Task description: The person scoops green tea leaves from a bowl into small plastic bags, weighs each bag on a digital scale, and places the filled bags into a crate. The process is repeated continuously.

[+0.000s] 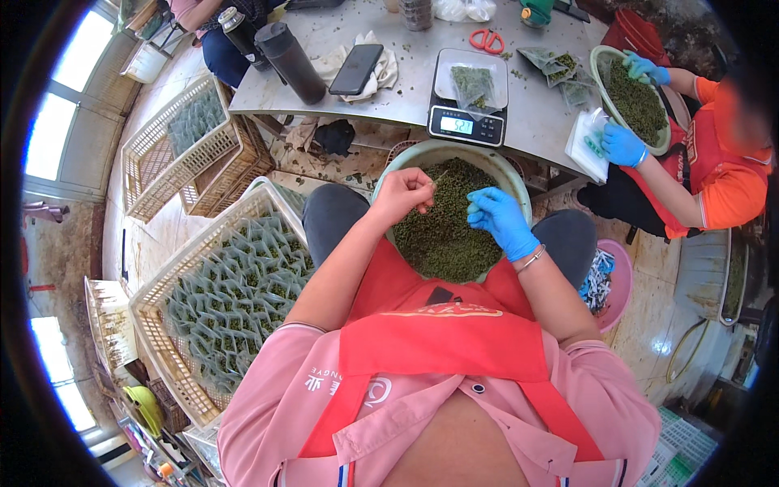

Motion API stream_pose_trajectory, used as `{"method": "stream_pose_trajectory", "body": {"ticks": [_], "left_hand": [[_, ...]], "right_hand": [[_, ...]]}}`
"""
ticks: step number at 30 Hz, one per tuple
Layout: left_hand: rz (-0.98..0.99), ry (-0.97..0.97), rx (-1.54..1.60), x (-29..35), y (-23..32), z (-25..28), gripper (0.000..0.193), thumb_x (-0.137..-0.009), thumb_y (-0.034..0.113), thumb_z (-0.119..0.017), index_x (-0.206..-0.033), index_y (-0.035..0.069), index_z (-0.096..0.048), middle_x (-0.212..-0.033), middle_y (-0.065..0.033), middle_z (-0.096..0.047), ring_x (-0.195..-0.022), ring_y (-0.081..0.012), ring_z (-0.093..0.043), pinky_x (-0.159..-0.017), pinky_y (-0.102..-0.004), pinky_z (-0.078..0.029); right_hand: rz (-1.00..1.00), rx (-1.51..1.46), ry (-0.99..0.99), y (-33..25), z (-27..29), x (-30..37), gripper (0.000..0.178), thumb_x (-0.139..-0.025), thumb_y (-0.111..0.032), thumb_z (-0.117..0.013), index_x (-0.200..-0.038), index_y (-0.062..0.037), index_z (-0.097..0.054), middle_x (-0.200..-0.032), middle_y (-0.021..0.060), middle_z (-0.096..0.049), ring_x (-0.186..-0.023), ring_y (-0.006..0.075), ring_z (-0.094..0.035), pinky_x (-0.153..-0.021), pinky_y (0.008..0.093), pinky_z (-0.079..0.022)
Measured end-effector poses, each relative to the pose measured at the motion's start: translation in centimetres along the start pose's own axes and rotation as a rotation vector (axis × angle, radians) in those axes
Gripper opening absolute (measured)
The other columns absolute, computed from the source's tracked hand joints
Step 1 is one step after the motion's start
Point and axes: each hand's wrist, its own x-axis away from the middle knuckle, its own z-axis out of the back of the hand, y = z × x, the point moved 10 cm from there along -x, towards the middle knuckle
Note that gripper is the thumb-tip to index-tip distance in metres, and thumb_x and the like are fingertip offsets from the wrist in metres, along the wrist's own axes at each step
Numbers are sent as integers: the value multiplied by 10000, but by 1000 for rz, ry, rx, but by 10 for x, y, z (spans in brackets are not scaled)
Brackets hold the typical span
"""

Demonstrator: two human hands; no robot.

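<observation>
A pale green basin [520, 185] between my knees holds a heap of small green berries [449, 231] that look like green peppercorns. My bare left hand [407, 195] hovers over its left side, thumb and fingers pinched; anything between them is too small to make out. Opposite it, my right hand [501, 219], in a blue glove, has its fingertips pressed together above the berries, and what they hold is hidden. Just beyond the basin, a clear bag of green berries [473, 86] lies on a digital scale [466, 125] with a lit display.
At my left stands a crate [154, 294] packed with filled bags [235, 296]. The metal table [389, 105] carries a phone [357, 69], a dark flask [290, 63], red scissors [487, 40] and more bags [560, 69]. A gloved co-worker [698, 154] sits at the right with another basin [596, 61].
</observation>
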Motion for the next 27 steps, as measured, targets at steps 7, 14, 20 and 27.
{"method": "stream_pose_trajectory", "body": {"ticks": [7, 14, 20, 27], "left_hand": [[13, -28, -147, 3, -7, -10, 174, -885, 146, -579, -930, -21, -595, -735, -52, -634, -582, -90, -582, -525, -222, -476], [4, -26, -395, 8, -2, -7, 176, -871, 154, -592, -947, -1, -620, -744, -53, -653, -616, -82, -601, -536, -227, -490], [-56, -105, -388, 5, 11, -25, 153, -839, 132, -617, -909, -2, -643, -737, -58, -661, -598, -83, -602, -543, -231, -494], [24, 8, -393, -2, -8, -11, 122, -749, 116, -633, -826, 23, -652, -665, -32, -655, -571, -94, -614, -536, -235, -475]], "right_hand": [[237, -462, -53, -105, -27, -45, 277, -891, -240, -553, -1070, -29, -569, -939, 135, -639, -844, 247, -639, -745, 353, -531], [207, 249, -63, -50, -46, -2, 264, -904, -210, -548, -1094, -35, -601, -817, 63, -637, -621, 112, -608, -556, 241, -507], [297, 457, -38, -40, -38, -5, 160, -859, -133, -596, -952, -8, -632, -746, 60, -638, -584, 117, -608, -519, 258, -497], [305, 465, 13, -31, -50, 3, 106, -851, -105, -583, -872, -5, -614, -702, 64, -625, -537, 113, -588, -487, 246, -484]]}}
